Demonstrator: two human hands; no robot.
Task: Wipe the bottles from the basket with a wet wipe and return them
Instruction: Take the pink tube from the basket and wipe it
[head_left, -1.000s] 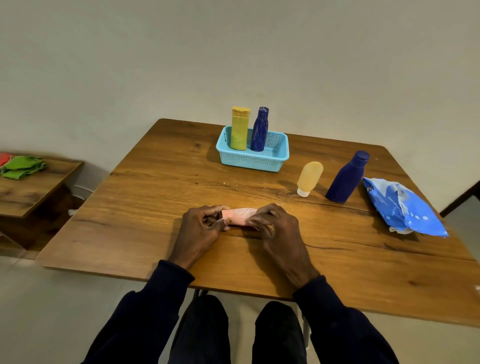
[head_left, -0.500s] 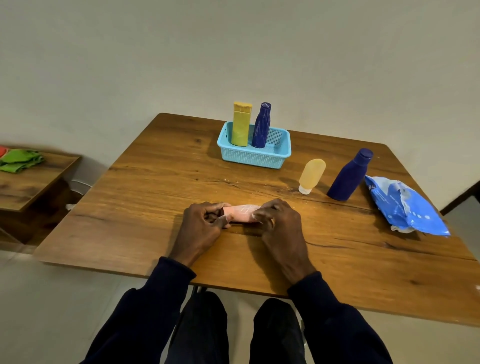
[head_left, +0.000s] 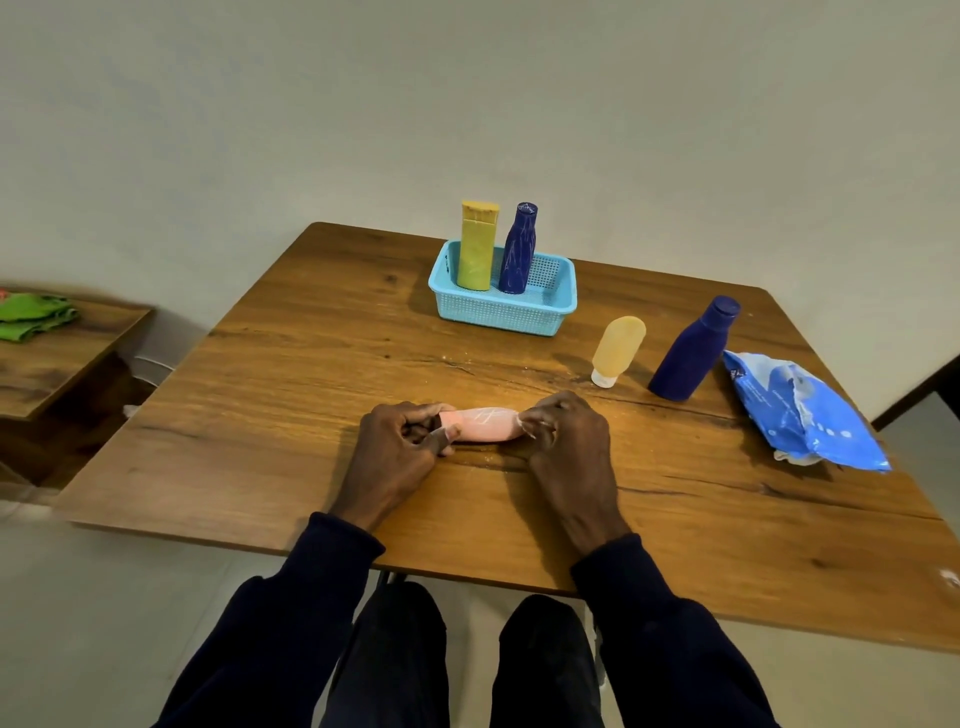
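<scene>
A pink bottle (head_left: 483, 423) lies on its side on the wooden table (head_left: 311, 395), near the front edge. My left hand (head_left: 395, 452) grips its left end. My right hand (head_left: 571, 447) pinches a thin white wet wipe (head_left: 527, 425) against the bottle's right end. At the back stands a light-blue basket (head_left: 519, 317), with a yellow bottle (head_left: 477, 249) and a slim dark-blue bottle (head_left: 518, 249) upright in its left half. Right of the basket, a pale-yellow tube (head_left: 618, 348) stands on its white cap beside a larger dark-blue bottle (head_left: 693, 351).
A blue wet-wipe pack (head_left: 800, 410) lies at the table's right side. A lower wooden side table (head_left: 52, 364) at the left carries green cloths (head_left: 31, 317). My knees show below the table's front edge.
My right hand has slid to the right along the pink bottle, and more of the bottle's body now shows between my hands. My left hand has kept its hold.
</scene>
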